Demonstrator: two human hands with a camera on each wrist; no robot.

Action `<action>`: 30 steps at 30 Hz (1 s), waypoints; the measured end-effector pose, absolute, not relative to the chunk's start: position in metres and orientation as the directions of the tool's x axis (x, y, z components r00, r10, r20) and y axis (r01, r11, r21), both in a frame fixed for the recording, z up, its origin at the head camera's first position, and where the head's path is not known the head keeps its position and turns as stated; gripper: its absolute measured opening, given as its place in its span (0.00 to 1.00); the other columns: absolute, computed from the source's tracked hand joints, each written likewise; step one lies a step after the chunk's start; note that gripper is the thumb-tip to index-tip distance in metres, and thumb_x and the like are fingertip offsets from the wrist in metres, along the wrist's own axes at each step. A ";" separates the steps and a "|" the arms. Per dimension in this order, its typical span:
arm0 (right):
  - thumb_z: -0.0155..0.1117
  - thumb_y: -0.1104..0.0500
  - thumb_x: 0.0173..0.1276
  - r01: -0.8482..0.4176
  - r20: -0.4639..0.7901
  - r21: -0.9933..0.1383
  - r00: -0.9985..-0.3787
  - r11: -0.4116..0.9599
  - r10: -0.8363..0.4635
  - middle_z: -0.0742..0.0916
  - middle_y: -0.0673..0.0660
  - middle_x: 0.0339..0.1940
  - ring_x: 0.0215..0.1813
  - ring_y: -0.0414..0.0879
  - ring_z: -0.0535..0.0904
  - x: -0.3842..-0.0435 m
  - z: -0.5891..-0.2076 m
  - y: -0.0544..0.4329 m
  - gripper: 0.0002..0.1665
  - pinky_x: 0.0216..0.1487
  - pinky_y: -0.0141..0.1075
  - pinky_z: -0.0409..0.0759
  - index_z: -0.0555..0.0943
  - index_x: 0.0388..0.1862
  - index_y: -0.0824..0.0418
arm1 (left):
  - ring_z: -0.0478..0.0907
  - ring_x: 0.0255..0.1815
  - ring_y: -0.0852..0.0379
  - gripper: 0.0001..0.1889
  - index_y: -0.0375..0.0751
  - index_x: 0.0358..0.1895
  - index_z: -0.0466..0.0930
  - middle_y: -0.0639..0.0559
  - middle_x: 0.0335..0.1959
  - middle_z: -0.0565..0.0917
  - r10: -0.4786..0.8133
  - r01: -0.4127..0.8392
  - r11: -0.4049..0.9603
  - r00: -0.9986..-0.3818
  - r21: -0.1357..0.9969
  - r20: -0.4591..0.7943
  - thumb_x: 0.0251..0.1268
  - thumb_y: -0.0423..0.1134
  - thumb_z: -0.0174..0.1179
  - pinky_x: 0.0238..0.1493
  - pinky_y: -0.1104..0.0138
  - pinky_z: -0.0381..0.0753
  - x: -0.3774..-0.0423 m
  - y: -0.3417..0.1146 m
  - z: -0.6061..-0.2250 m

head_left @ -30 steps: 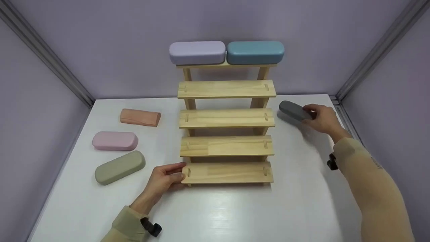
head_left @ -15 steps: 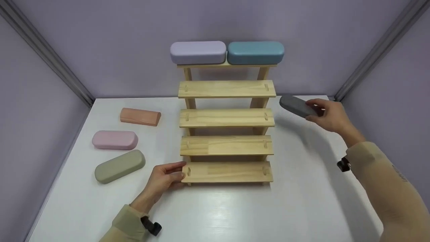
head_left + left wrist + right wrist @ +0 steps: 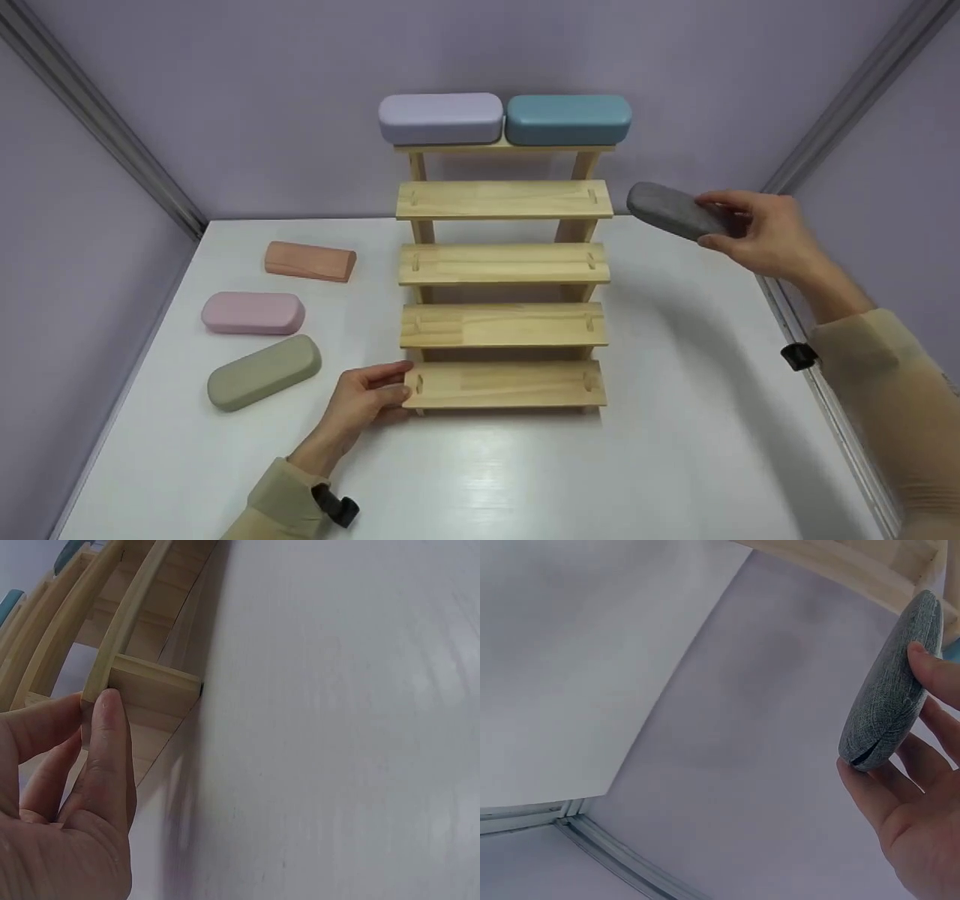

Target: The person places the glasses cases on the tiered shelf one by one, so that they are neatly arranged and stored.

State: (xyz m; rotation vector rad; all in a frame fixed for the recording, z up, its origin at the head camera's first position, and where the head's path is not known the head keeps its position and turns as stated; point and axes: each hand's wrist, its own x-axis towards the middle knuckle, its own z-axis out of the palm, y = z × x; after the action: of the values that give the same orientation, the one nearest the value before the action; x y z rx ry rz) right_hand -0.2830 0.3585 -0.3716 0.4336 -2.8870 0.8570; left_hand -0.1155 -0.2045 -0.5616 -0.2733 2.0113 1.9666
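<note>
A grey glasses case with a woven-looking surface is held up off the table by my right hand, thumb and fingers gripping its right end. In the right wrist view the case shows a dark slit at its lower end. My left hand pinches the left end of the lowest shelf of a tiered wooden rack; the left wrist view shows thumb and fingers on the shelf's end. On the top tier sit a lavender case and a teal case, side by side. The four lower tiers are bare.
Left of the rack, an orange case, a pink case and a sage green case lie on the white table. Pale walls with metal corner rails enclose the table at the back and sides.
My right hand has raised the grey case off the table, moving up and to the right in the head view. The left hand keeps its hold on the lowest shelf.
</note>
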 end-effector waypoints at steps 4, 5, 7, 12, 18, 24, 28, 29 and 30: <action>0.81 0.62 0.71 -0.325 0.185 -0.521 -0.946 0.790 -0.267 0.90 0.71 0.67 0.63 0.68 0.88 -0.280 -0.356 0.345 0.31 0.47 0.09 0.67 0.87 0.73 0.54 | 0.92 0.50 0.60 0.29 0.32 0.76 0.81 0.37 0.66 0.90 0.081 -0.348 0.034 -0.933 0.937 -0.349 0.74 0.29 0.70 0.46 0.65 0.96 -0.115 -0.205 -0.561; 0.81 0.62 0.71 -0.339 0.195 -0.511 -0.941 0.790 -0.277 0.91 0.69 0.66 0.62 0.67 0.88 -0.279 -0.353 0.341 0.31 0.48 0.10 0.67 0.87 0.72 0.53 | 0.92 0.51 0.60 0.29 0.31 0.76 0.81 0.36 0.67 0.90 0.082 -0.347 0.034 -0.934 0.937 -0.349 0.74 0.29 0.70 0.46 0.65 0.96 -0.115 -0.205 -0.561; 0.81 0.63 0.71 -0.375 0.215 -0.487 -0.927 0.789 -0.308 0.91 0.67 0.66 0.60 0.62 0.88 -0.280 -0.347 0.331 0.30 0.49 0.12 0.67 0.88 0.72 0.53 | 0.92 0.51 0.59 0.29 0.32 0.77 0.81 0.35 0.68 0.89 0.083 -0.346 0.036 -0.934 0.937 -0.348 0.74 0.29 0.70 0.47 0.64 0.96 -0.115 -0.205 -0.561; 0.80 0.64 0.70 -0.438 0.237 -0.450 -0.899 0.778 -0.369 0.93 0.61 0.65 0.55 0.53 0.85 -0.285 -0.337 0.305 0.30 0.48 0.17 0.70 0.88 0.71 0.53 | 0.92 0.52 0.59 0.29 0.33 0.77 0.81 0.36 0.68 0.89 0.082 -0.359 0.041 -0.929 0.933 -0.361 0.75 0.30 0.70 0.47 0.64 0.96 -0.115 -0.204 -0.560; 0.80 0.65 0.69 -0.485 0.234 -0.442 -0.875 0.755 -0.425 0.94 0.61 0.62 0.53 0.55 0.89 -0.300 -0.329 0.275 0.30 0.47 0.18 0.72 0.89 0.69 0.51 | 0.91 0.52 0.59 0.29 0.34 0.77 0.81 0.36 0.68 0.89 0.078 -0.363 0.037 -0.928 0.931 -0.364 0.75 0.31 0.71 0.46 0.65 0.96 -0.115 -0.204 -0.560; 0.80 0.64 0.68 -0.521 0.242 -0.420 -0.853 0.743 -0.462 0.95 0.62 0.57 0.45 0.53 0.85 -0.316 -0.331 0.249 0.29 0.44 0.25 0.72 0.90 0.68 0.51 | 0.91 0.52 0.60 0.29 0.33 0.77 0.81 0.39 0.65 0.90 0.089 -0.357 0.031 -0.929 0.934 -0.358 0.75 0.31 0.70 0.48 0.64 0.96 -0.115 -0.204 -0.561; 0.80 0.64 0.68 -0.543 0.253 -0.413 -0.840 0.731 -0.481 0.95 0.62 0.57 0.43 0.52 0.82 -0.322 -0.338 0.238 0.28 0.45 0.31 0.73 0.90 0.67 0.54 | 0.90 0.51 0.61 0.29 0.32 0.77 0.80 0.42 0.62 0.91 0.092 -0.353 0.027 -0.931 0.935 -0.354 0.75 0.30 0.70 0.47 0.65 0.96 -0.114 -0.204 -0.562; 0.80 0.64 0.68 -0.545 0.253 -0.415 -0.838 0.728 -0.483 0.95 0.63 0.57 0.44 0.52 0.82 -0.323 -0.339 0.236 0.28 0.46 0.33 0.74 0.90 0.67 0.54 | 0.90 0.51 0.61 0.29 0.31 0.77 0.80 0.43 0.61 0.91 0.091 -0.352 0.026 -0.931 0.936 -0.353 0.75 0.30 0.70 0.47 0.65 0.96 -0.114 -0.204 -0.562; 0.80 0.64 0.68 -0.546 0.253 -0.418 -0.838 0.726 -0.484 0.95 0.63 0.57 0.44 0.53 0.82 -0.324 -0.340 0.235 0.28 0.47 0.36 0.75 0.90 0.67 0.54 | 0.90 0.51 0.61 0.29 0.31 0.77 0.80 0.42 0.61 0.91 0.093 -0.351 0.025 -0.931 0.936 -0.352 0.75 0.30 0.70 0.46 0.65 0.96 -0.114 -0.205 -0.562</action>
State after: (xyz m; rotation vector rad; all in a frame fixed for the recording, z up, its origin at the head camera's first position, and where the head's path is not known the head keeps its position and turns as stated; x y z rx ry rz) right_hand -0.3238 0.2346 -0.3405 0.8393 -2.8002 0.7385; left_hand -0.1143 -0.2047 -0.5619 -0.2641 1.9924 1.9773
